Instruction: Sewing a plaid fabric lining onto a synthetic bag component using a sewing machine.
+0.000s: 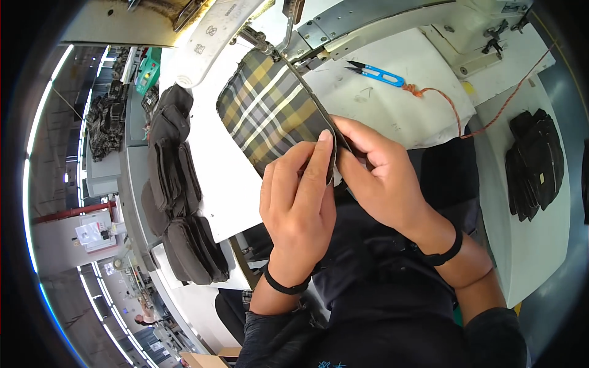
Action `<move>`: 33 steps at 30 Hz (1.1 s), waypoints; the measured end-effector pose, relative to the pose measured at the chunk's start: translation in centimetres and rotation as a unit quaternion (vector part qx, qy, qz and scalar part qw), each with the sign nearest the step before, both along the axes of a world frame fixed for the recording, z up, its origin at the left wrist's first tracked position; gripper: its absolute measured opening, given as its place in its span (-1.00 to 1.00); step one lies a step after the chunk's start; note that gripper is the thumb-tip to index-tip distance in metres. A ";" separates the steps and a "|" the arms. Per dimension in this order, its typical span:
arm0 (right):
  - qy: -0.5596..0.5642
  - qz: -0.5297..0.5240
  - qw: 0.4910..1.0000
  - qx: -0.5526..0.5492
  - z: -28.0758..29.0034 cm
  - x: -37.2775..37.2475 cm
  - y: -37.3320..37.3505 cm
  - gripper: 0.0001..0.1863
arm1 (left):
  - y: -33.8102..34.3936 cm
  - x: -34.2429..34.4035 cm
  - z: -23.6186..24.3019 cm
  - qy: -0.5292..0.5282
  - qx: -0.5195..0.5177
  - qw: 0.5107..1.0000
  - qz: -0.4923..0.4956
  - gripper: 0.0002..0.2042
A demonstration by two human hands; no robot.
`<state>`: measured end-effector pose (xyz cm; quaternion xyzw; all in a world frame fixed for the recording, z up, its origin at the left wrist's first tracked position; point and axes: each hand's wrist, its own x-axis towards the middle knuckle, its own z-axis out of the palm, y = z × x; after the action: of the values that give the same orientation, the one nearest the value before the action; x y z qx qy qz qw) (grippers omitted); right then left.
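A plaid fabric piece [270, 104] in olive, grey and white, with a dark edge, lies on the white sewing table. Its far corner sits under the sewing machine's needle area [257, 42]. My left hand [297, 196] rests on the near end, its fingers bent and pressed onto the cloth by the dark edge. From the right, my right hand [383, 175] pinches that same edge between thumb and fingers. Both hands meet at the near right corner of the cloth, and part of the edge is hidden behind my fingers.
Blue thread snips [381, 75] tied to an orange cord [451, 101] lie on the right of the table. Stacks of dark fabric pieces [175, 165] line the left side. Another dark stack [534, 165] sits on the surface at right. The machine arm [215, 37] spans overhead.
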<state>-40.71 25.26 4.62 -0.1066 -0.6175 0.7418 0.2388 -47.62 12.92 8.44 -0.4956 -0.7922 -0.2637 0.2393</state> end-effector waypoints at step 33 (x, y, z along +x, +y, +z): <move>0.060 0.003 0.998 -0.016 -0.2 -2.3 0.4 -0.65 | 0.9 -4.2 0.7 0.026 0.027 0.998 -0.059 -0.58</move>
<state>-42.98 25.67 4.41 -0.0637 -0.5905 0.7573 0.2717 -51.86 13.85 9.12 -0.5414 -0.7476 -0.2859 0.2575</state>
